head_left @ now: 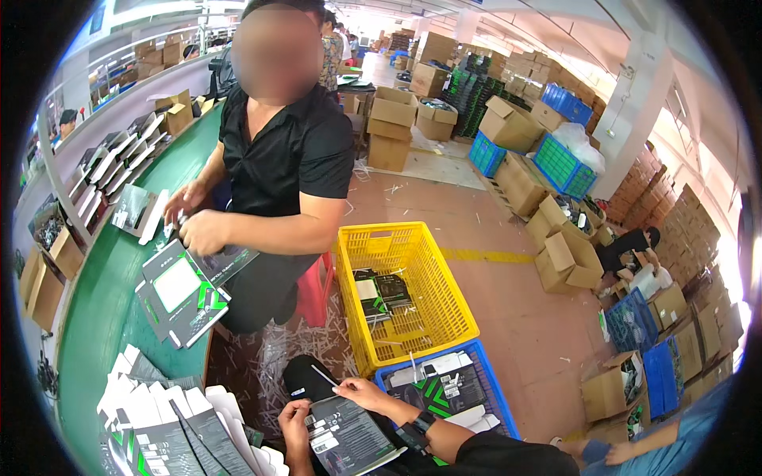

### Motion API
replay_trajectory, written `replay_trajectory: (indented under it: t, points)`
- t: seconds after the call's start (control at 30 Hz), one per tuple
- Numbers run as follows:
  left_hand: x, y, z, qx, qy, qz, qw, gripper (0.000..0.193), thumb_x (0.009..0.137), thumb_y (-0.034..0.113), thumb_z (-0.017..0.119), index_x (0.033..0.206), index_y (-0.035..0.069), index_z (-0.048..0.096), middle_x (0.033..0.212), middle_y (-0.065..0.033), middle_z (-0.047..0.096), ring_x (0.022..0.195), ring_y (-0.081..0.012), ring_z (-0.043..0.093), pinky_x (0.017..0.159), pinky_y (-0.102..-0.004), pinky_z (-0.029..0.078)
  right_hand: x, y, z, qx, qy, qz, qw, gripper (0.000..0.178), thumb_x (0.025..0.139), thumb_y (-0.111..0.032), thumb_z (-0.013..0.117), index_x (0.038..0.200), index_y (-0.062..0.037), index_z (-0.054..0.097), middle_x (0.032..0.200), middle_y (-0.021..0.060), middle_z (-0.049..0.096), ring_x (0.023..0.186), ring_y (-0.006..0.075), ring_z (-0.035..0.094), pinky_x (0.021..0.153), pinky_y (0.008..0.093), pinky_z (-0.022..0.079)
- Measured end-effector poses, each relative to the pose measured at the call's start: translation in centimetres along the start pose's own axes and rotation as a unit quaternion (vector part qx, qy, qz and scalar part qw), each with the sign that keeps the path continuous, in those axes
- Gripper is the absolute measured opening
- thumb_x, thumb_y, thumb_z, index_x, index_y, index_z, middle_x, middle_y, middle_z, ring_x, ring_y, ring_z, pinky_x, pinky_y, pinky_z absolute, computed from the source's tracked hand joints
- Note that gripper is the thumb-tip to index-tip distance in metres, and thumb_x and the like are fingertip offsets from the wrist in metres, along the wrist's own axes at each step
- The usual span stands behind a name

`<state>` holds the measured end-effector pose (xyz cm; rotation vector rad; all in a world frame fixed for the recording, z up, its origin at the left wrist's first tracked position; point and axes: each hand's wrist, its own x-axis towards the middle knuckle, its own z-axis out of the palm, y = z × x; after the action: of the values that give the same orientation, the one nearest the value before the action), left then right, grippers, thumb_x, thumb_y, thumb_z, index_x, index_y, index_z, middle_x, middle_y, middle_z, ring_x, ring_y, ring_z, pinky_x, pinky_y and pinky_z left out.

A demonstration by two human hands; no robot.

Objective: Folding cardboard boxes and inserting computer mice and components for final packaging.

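Note:
A flat black printed carton (349,435) with pale edges lies over my lap. My left hand (295,424) grips its left edge, fingers closed round it. Above the carton's far edge, my right hand (361,393) pinches a thin white strip (324,374) that sticks up and to the left. A dark band circles my right wrist. Left of my hands, a heap of flat black-and-white cartons (171,428) stands on the green table (87,317). To my right is a blue crate (506,416) holding more black-and-green cartons (448,389).
A yellow crate (464,321) with a few cartons stands beyond the blue one. Across the table corner, a co-worker in a black shirt (274,151) handles cartons (178,289). White strips litter the floor (270,349). Cardboard boxes (567,262) line the right side.

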<state>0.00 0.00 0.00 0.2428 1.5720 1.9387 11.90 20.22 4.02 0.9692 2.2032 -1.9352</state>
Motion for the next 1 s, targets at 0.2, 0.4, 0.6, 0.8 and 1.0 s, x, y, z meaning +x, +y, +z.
replay_trajectory:
  t: [0.2,0.4,0.6,0.8,1.0]
  points:
    - [-2.8,6.5,4.1,-0.023,0.105,-0.047,0.993,0.022,0.088,-0.004,0.061,0.108,-0.003,0.07,0.089,-0.0069,0.068,0.079,-0.013,0.062,0.07,-0.025,0.05,-2.0,-2.7,-0.4,-0.136,0.067,-0.023,0.988,0.049,0.09,-0.053,0.07,0.098,-0.0054,0.072,0.091,0.0141,0.073,0.083,0.0266,0.069,0.073,0.037,0.051]
    - [-2.8,8.0,3.6,-0.044,0.07,-0.166,0.983,0.021,0.091,0.007,0.06,0.106,-0.004,0.07,0.087,-0.0088,0.069,0.068,-0.0146,0.063,0.066,-0.026,0.05,-1.4,-4.0,-0.6,-0.156,0.064,0.011,0.986,0.045,0.088,-0.05,0.073,0.089,-0.005,0.073,0.082,0.0122,0.072,0.078,0.0233,0.068,0.07,0.0361,0.051]
    - [-3.1,6.8,2.7,-0.045,0.033,-0.122,0.991,0.02,0.095,0.011,0.059,0.099,-0.004,0.072,0.082,-0.0051,0.069,0.068,-0.0115,0.061,0.065,-0.0259,0.048,-1.3,-2.3,0.2,0.147,0.034,0.054,0.987,0.026,0.089,-0.028,0.079,0.086,-0.0042,0.071,0.078,-0.0004,0.066,0.071,0.0081,0.057,0.063,0.0267,0.046]
    - [-3.4,5.4,1.6,0.053,-0.008,-0.042,0.998,0.028,0.101,0.018,0.058,0.099,-0.005,0.073,0.08,0.0,0.066,0.071,-0.007,0.056,0.066,-0.0238,0.044,-1.8,-2.3,0.6,0.179,0.069,0.051,0.98,0.026,0.089,-0.028,0.079,0.088,-0.0029,0.072,0.077,-0.0003,0.064,0.07,0.008,0.056,0.064,0.0266,0.045]
    - [-4.0,5.5,2.2,0.13,-0.03,0.07,0.989,0.017,0.097,0.012,0.064,0.098,-0.003,0.072,0.088,-0.0039,0.068,0.077,-0.0091,0.057,0.07,-0.0265,0.046,-2.1,-2.4,0.5,0.189,0.074,0.062,0.977,0.022,0.088,-0.023,0.079,0.089,-0.0026,0.072,0.079,0.0019,0.068,0.07,0.0088,0.059,0.064,0.0265,0.047]
